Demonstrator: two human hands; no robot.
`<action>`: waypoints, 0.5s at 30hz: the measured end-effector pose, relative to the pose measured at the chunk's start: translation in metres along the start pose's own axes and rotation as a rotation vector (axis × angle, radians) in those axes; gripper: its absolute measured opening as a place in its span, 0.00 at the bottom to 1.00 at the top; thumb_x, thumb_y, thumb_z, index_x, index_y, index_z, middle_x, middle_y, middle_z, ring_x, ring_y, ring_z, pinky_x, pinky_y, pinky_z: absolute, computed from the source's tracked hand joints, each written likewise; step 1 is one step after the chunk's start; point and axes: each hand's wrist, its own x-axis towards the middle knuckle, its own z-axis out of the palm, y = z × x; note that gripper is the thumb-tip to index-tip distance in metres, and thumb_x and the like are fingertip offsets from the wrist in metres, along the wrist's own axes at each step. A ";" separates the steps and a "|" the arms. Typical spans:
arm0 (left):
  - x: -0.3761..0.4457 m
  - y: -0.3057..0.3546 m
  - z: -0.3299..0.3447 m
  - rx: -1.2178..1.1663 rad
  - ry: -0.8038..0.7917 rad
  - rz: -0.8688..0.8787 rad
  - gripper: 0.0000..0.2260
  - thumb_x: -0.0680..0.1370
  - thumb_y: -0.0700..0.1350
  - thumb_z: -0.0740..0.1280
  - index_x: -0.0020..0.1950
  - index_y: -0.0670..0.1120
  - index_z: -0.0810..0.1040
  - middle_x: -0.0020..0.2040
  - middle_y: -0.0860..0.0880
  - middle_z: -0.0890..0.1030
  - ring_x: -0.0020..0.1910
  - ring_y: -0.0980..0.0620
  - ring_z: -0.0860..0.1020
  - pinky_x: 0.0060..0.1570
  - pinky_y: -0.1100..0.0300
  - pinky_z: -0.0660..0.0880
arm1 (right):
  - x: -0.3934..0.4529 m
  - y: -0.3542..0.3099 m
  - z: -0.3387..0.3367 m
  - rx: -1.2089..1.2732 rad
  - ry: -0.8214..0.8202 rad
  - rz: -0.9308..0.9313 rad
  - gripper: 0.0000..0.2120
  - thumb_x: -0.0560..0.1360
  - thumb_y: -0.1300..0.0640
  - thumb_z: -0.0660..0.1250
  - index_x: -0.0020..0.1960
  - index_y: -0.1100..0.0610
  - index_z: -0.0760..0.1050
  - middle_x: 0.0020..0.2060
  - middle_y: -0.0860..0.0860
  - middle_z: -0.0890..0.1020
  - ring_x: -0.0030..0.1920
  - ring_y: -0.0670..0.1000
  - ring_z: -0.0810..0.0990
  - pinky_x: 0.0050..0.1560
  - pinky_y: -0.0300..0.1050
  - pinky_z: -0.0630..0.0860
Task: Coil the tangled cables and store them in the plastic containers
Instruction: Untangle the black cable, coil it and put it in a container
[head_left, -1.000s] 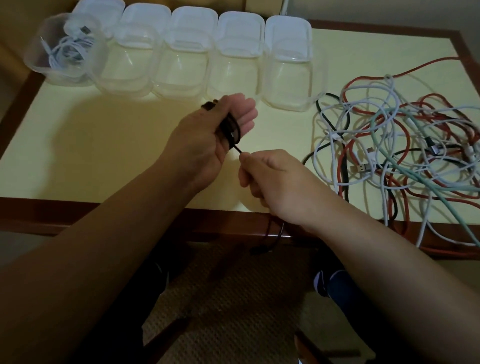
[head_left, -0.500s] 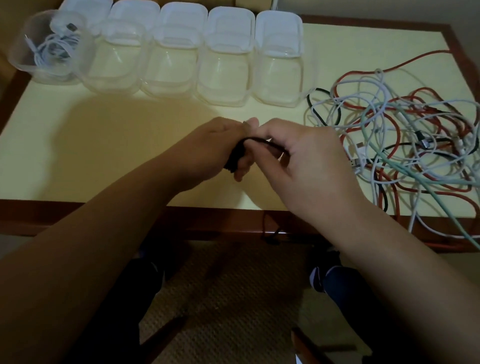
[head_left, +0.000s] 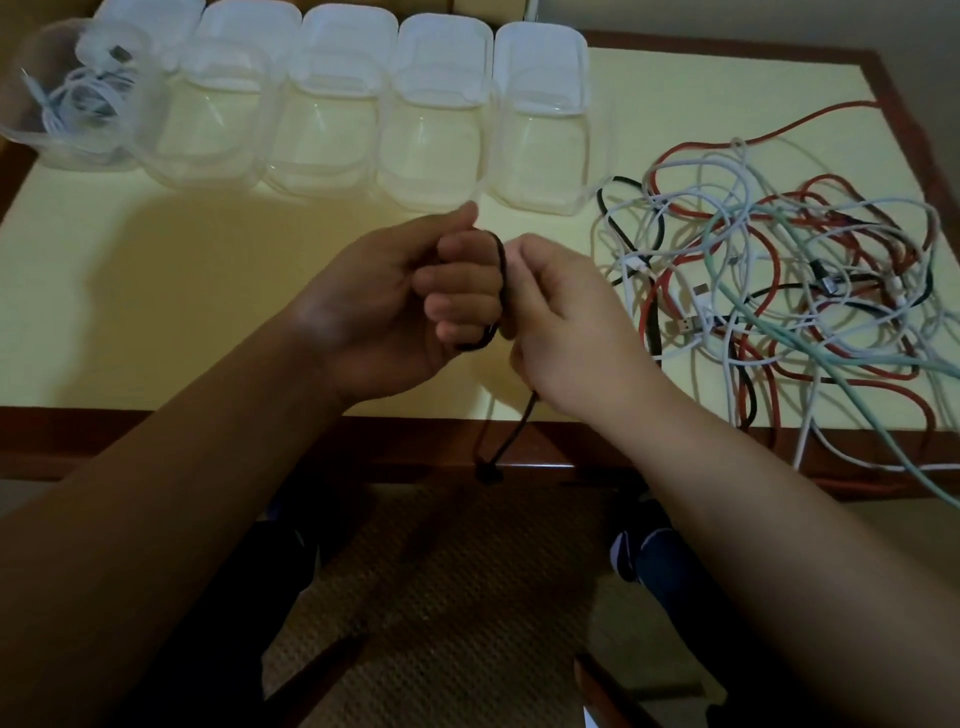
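The left hand (head_left: 410, 301) is curled, with a black cable (head_left: 500, 291) looped around its fingers. The right hand (head_left: 566, 322) sits just beside it, fingers closed on the same cable, whose loose end hangs past the table (head_left: 156, 270) edge. Clear containers (head_left: 431, 140) line the far side, and a tangled pile of cables (head_left: 779, 291) lies to the right.

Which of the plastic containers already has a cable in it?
The leftmost container, at the table's far left corner: a coiled white cable lies inside. The four others in the row look empty.

containers (head_left: 431, 135) behind hands (head_left: 467, 301), cable tangle (head_left: 779, 291) right
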 end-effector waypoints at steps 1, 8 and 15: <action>0.000 -0.001 -0.001 -0.103 0.001 0.035 0.20 0.87 0.52 0.51 0.38 0.49 0.68 0.27 0.55 0.63 0.27 0.57 0.69 0.29 0.65 0.69 | 0.001 0.001 0.006 0.058 -0.040 0.083 0.18 0.87 0.47 0.54 0.43 0.53 0.72 0.25 0.42 0.73 0.25 0.42 0.69 0.31 0.43 0.65; 0.004 -0.011 0.004 -0.166 0.303 0.378 0.19 0.87 0.51 0.53 0.38 0.49 0.67 0.28 0.55 0.68 0.27 0.58 0.70 0.30 0.66 0.72 | 0.000 -0.023 0.006 0.322 -0.288 0.415 0.19 0.89 0.50 0.54 0.42 0.56 0.71 0.23 0.47 0.69 0.21 0.46 0.72 0.23 0.38 0.73; 0.010 -0.009 -0.007 0.548 0.696 0.630 0.21 0.88 0.50 0.51 0.40 0.45 0.71 0.30 0.50 0.79 0.32 0.50 0.80 0.39 0.58 0.78 | -0.006 -0.026 0.012 0.175 -0.415 0.355 0.21 0.89 0.50 0.53 0.45 0.58 0.76 0.23 0.46 0.69 0.23 0.47 0.67 0.27 0.43 0.66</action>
